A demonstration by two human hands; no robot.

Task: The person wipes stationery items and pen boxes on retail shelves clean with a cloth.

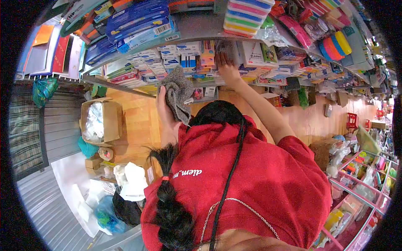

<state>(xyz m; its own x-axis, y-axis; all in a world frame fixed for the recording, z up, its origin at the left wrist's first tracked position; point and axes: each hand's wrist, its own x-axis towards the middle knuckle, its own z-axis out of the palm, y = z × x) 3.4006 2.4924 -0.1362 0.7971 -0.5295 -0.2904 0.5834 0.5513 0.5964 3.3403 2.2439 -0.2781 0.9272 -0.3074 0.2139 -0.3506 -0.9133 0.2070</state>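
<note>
My left hand (165,109) is closed around a crumpled grey cloth (179,94), holding it up in front of the shelf. My right hand (227,70) reaches into the shelf (197,25) with its fingers stretched out against a dark, see-through pack (225,47). Shadow blurs the fingertips there. To the left of that hand stand orange patterned boxes (207,54) and stacks of white and blue boxes (171,56). On its right is a white boxed item marked "CLASSIC" (253,54).
Blue packs (138,21) and a stack of coloured foam-like blocks (248,16) sit on the upper shelf. An open cardboard box (112,121) with plastic inside stands on the wooden floor at left. A pink-edged divided display (360,196) is at right.
</note>
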